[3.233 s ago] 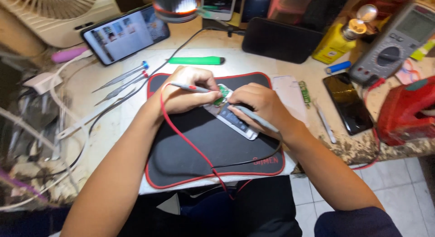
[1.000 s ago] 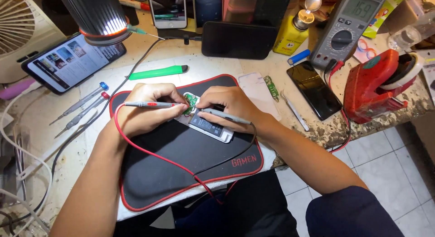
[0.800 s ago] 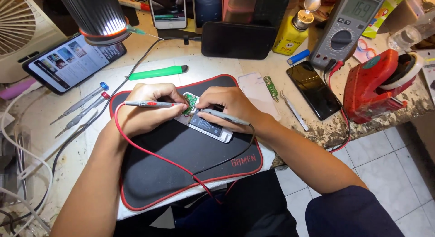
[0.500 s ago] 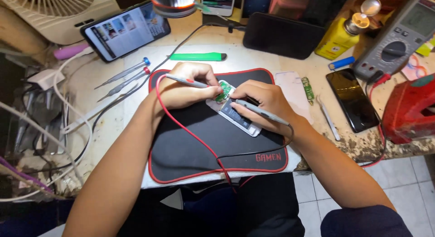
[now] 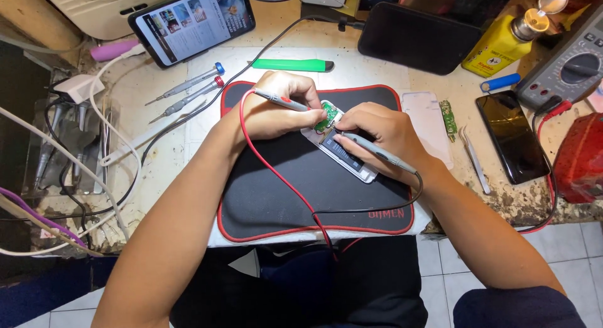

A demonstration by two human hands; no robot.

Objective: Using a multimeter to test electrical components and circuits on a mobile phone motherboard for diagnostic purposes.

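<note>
My left hand (image 5: 286, 105) grips a red test probe (image 5: 281, 100) with a red lead, its tip on a small green circuit board (image 5: 326, 116). In my right hand (image 5: 377, 130) is a black probe (image 5: 377, 151) with a black lead, its tip at the same board. The board sits at the end of an opened white device with a battery (image 5: 344, 153). This lies on a black mat with a red border (image 5: 282, 190). Both leads run off toward the multimeter (image 5: 568, 67) at the far right.
A lit phone (image 5: 191, 23) leans at the back left near two screwdrivers (image 5: 188, 92) and a green knife (image 5: 292, 65). A white cover (image 5: 430, 124), a small green board (image 5: 448, 119), tweezers (image 5: 474, 161), a dark phone (image 5: 512, 136), a yellow bottle (image 5: 499, 42) and a red case (image 5: 581, 158) lie right. Cables crowd the left.
The view has swung about between frames. Both hands stay on the probes at the green board, with only slight shifts of the tips.
</note>
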